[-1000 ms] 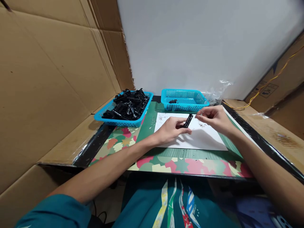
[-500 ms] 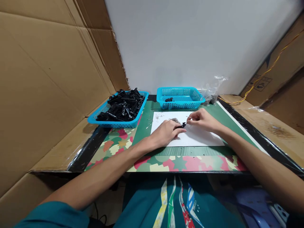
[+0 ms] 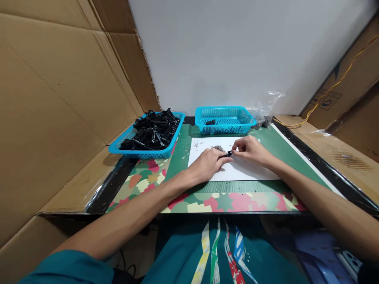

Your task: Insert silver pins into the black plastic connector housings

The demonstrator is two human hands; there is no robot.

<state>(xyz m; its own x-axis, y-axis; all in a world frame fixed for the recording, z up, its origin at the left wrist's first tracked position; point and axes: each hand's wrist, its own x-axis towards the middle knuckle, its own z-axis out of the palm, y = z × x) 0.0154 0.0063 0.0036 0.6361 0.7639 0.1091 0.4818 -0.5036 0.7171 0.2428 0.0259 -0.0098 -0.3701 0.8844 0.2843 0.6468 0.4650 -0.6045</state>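
Over the white sheet point(image 3: 245, 170), the left hand point(image 3: 208, 164) has its grip pinched on the black part point(image 3: 229, 154) while the right hand point(image 3: 251, 150) pinches a thin rod point(image 3: 238, 147) beside it; should the left pinch loosen, the part could slip and scatter the small pieces point(image 3: 218, 148) on the sheet.

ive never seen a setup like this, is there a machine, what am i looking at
There is no machine here, just a person's two bare hands, filmed by a camera worn on the head, looking forward and down. The left hand holds a small black part over white paper; the right hand pinches a thin stick beside it. The paper, strewn with tiny bits, lies on a green surface. Farther back, the left basket is heaped with black pieces, while the right basket holds just a little black clump near its left end.
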